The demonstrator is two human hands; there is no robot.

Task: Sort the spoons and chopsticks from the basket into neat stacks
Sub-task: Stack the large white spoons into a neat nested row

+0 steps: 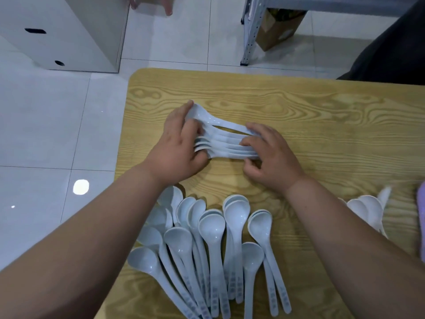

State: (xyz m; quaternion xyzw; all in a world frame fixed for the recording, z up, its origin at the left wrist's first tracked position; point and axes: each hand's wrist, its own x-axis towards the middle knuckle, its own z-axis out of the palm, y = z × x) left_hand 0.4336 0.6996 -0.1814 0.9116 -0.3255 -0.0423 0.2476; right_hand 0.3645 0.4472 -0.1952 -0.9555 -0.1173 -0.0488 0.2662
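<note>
1. White plastic, nested on their sides: that's the stack of spoons [226,143], held at both ends low over the wood-grain table [322,107]. Can't tell whether its lower edge actually touches the wood.
2. The left hand [177,146] wraps the bowl end, thumb up on the topmost bowl and fingers curled round the rest.
3. The right hand [273,155] pinches the handle ends, fingers curled in tight on them.
4. Top spoon gapes a bit away from the others, so there's a slit of table showing through near the middle of the stack.
5. Closer to the body than the grip, between the two forearms, the loose spoons [207,245] lie fanned out, bowls toward the grip and handles toward the near edge. Several are nested in pairs, with some blurry print on the handles.
6. Right of the grip and nearer, a smaller bunch of spoons [368,210] peeks out past the right forearm, just beside a purple thing [421,222] cut off by the frame; no idea what it is.
7. Past the grip and off the far edge: tiled floor [46,134], a white cabinet [69,31] far left, a metal rack leg [250,31] next to a cardboard box [276,28], and dark clothing [391,47] far right.
</note>
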